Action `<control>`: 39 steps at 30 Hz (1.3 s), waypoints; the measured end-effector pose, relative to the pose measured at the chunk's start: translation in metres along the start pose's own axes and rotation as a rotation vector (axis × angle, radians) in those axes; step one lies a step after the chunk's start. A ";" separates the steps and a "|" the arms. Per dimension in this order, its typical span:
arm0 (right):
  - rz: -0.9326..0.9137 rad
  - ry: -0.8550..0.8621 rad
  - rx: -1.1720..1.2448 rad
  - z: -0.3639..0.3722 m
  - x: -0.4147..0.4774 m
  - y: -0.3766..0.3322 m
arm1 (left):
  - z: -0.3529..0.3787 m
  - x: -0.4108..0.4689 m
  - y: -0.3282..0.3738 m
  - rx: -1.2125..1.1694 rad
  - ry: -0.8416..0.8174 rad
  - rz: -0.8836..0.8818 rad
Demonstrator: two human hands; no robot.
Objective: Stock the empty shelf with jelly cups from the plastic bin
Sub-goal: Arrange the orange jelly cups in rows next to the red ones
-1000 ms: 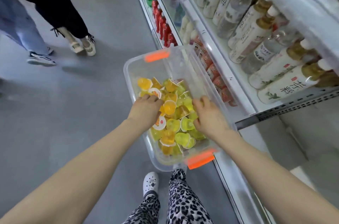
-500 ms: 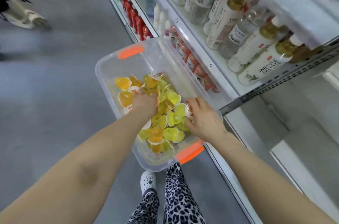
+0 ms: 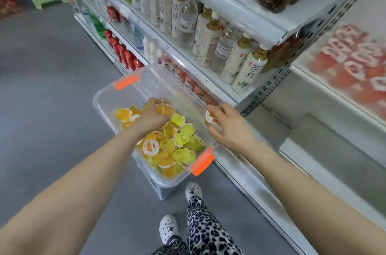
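The right hand [image 3: 227,127] is now carrying one pinched cup [image 3: 211,118] out over the bin [image 3: 125,92] rim toward the shelf [image 3: 325,142]. The left hand [image 3: 152,116] is still gripping cups [image 3: 165,109] inside.

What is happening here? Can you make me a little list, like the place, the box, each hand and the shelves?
Place: shop aisle with a grey floor
Box: clear plastic bin with orange latches
Inside: yellow and orange jelly cups, heaped
Left hand: in the bin, fingers curled round an orange jelly cup
Right hand: pinches a white-lidded jelly cup over the bin's right rim
Bottles: tea bottles, upright in rows on the shelf
Far right: red cups, blurred
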State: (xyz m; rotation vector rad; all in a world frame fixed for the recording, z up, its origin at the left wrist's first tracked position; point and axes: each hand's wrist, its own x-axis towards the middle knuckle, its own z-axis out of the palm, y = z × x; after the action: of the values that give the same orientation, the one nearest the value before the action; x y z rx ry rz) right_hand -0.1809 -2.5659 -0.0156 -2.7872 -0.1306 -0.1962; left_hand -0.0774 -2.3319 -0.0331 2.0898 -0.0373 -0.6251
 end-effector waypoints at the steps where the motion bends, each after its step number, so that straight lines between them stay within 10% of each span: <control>1: 0.020 0.047 -0.006 -0.014 -0.008 0.002 | 0.003 -0.006 0.010 -0.031 -0.005 0.033; 20: 0.640 0.644 -0.107 -0.250 -0.239 0.116 | 0.184 -0.106 0.253 0.318 -0.336 0.857; 39: 0.806 0.397 0.014 -0.305 -0.251 0.266 | 0.306 -0.142 0.343 0.498 -0.064 1.021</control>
State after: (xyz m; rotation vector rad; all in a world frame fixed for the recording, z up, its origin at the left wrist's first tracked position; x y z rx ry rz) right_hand -0.4349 -2.9359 0.1425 -2.4861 1.0454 -0.5138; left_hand -0.2656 -2.7291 0.1621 2.1377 -1.3135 -0.0350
